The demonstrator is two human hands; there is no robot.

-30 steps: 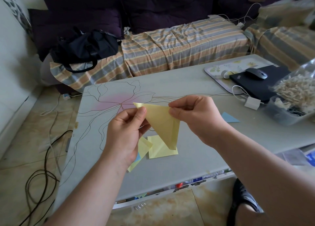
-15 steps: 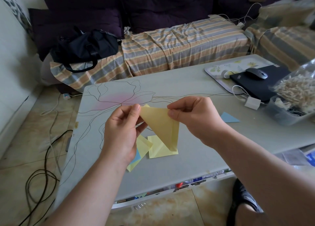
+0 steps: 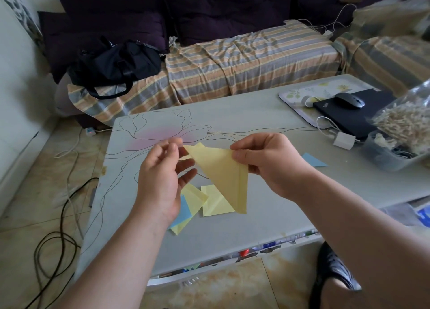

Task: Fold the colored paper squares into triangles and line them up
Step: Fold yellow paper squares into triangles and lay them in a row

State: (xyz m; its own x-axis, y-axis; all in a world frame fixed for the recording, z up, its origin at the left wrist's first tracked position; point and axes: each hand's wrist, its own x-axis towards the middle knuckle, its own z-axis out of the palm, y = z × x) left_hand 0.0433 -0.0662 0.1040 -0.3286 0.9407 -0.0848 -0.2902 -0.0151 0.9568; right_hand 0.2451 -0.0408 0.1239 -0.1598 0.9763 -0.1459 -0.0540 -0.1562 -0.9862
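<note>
On the floor at far left lie dark cables (image 3: 58, 234). One black bag (image 3: 114, 64) sits on the striped sofa cover (image 3: 244, 59) behind the table (image 3: 244, 120).

The left hand (image 3: 162, 178) is raised above the table, its fingers loosely curled near the left tip of one folded yellow triangle (image 3: 223, 173); whether the fingertips actually touch the paper cannot be told. The triangle hangs in the air, one point down. Below it on the table lie loose sheets: two yellow ones can be counted, a yellow sheet (image 3: 216, 201) just beside the triangle's lower tip and another yellow sheet (image 3: 193, 197) to its left, overlapping one blue sheet (image 3: 183, 212) partly hidden by the left wrist. More may lie under them.

The right hand (image 3: 270, 162) pinches the triangle's upper right corner between thumb and fingers. The two hands are apart, with the triangle spanning between them.

Right of that hand, one blue triangle (image 3: 313, 161) lies flat on the table, well apart from the yellow sheets. Farther right are one white charger (image 3: 344, 140) with its cord, one black laptop (image 3: 356, 115) carrying one mouse (image 3: 349, 100) on a flowered tray (image 3: 300, 92), and one plastic tub (image 3: 391, 155) under a clear bag of pale sticks (image 3: 404, 120). A dark shoe (image 3: 332, 269) shows at the lower right.
</note>
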